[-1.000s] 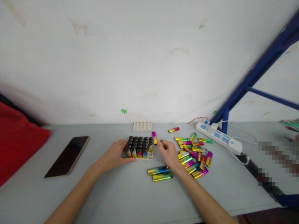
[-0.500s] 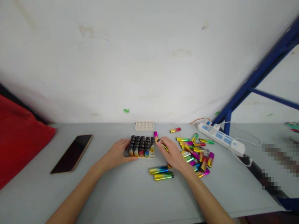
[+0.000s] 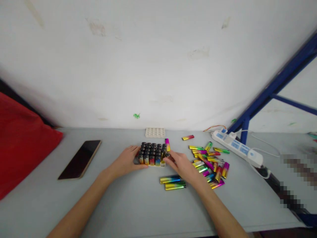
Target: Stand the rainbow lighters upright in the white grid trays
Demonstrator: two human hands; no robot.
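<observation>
Rows of upright lighters (image 3: 153,154) with black tops stand packed in a pale tray (image 3: 154,165). My left hand (image 3: 127,161) is wrapped round the left side of this block, thumb along the front edge. At the right end of the block, my right hand (image 3: 180,164) pinches a black-topped lighter (image 3: 167,155) at the right column, its body mostly hidden by the fingers. A magenta and yellow lighter (image 3: 167,144) lies just behind. Two lighters, one blue and yellow (image 3: 170,179), one green and yellow (image 3: 175,186), lie in front of my right hand.
A loose pile of shiny lighters (image 3: 210,165) spreads to the right, with a red one (image 3: 188,137) behind. Farther right is a white power strip (image 3: 237,147). A second pale tray (image 3: 155,132) sits by the wall. A phone (image 3: 80,159) and red cloth (image 3: 24,142) are at the left.
My right hand has brought its lighter from beside the block to the right column, more upright now. My left hand keeps its hold on the block. The whole view has shifted slightly.
</observation>
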